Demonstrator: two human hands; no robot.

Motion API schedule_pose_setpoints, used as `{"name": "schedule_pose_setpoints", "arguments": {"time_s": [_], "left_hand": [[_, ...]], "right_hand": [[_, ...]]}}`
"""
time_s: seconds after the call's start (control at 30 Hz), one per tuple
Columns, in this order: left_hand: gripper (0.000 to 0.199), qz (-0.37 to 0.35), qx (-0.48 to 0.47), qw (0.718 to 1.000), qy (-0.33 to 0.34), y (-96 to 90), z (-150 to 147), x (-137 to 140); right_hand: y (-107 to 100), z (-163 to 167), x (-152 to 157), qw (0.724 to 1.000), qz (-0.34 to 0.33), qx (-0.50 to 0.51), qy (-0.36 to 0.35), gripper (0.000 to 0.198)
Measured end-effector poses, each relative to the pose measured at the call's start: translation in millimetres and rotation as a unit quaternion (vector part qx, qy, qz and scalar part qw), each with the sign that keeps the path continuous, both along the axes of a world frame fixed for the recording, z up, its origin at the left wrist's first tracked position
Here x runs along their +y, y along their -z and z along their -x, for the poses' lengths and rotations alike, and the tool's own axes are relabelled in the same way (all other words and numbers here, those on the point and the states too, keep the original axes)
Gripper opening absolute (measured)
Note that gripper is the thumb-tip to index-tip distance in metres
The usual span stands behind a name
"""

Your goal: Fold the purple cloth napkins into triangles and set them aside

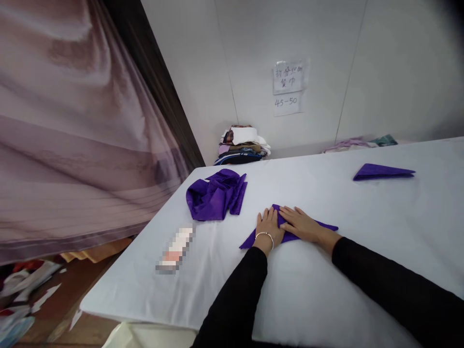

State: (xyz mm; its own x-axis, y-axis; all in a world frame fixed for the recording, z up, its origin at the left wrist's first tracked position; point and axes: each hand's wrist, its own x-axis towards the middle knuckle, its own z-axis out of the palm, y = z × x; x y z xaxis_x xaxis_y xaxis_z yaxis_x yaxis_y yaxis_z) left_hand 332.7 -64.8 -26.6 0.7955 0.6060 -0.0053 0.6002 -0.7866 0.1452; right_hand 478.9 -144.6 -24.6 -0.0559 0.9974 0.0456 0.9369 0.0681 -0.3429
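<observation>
A purple cloth napkin, folded into a triangle, lies on the white-covered table under both of my hands. My left hand, with a bracelet at its wrist, presses flat on the napkin's left half, fingers stretched toward the far point. Across the right half lies my right hand, also flat with its fingers apart, nearly touching the left one. The palms hide much of the cloth; its two side corners and the tip still show. Neither hand grasps anything.
A crumpled purple cloth heap sits at the table's left. One folded purple napkin rests far right. A pixelated oblong item is near the left edge. Behind the table stands a clothes stack; a curtain hangs left.
</observation>
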Motion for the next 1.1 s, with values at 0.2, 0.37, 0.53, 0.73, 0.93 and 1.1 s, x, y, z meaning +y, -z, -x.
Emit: {"name": "schedule_pose_setpoints", "arguments": {"time_s": [0.2,0.37,0.53,0.73,0.93,1.1], "left_hand": [[0.070,0.003,-0.015,1.000,-0.009,-3.5,0,-2],[0.068,0.011,-0.008,1.000,-0.016,-5.0,2,-1],[0.064,0.006,0.001,0.998,-0.060,-4.9,28,10],[0.051,-0.007,0.009,0.984,-0.180,-12.3,83,28],[0.052,-0.062,-0.049,0.986,-0.147,-20.8,67,-1],[0.068,-0.009,-0.028,1.000,-0.004,-15.3,29,-22]], "right_hand": [[5,-19,-23,0.999,-0.012,-0.039,0.019,0.069],[9,-34,-46,0.998,-0.014,-0.057,0.039,0.069],[12,-47,-65,0.996,-0.010,-0.063,0.060,0.068],[15,-54,-74,0.995,-0.014,-0.067,0.076,0.067],[16,-53,-73,0.995,-0.016,-0.066,0.080,0.068],[13,-53,-75,0.994,-0.011,-0.071,0.084,0.069]]}}
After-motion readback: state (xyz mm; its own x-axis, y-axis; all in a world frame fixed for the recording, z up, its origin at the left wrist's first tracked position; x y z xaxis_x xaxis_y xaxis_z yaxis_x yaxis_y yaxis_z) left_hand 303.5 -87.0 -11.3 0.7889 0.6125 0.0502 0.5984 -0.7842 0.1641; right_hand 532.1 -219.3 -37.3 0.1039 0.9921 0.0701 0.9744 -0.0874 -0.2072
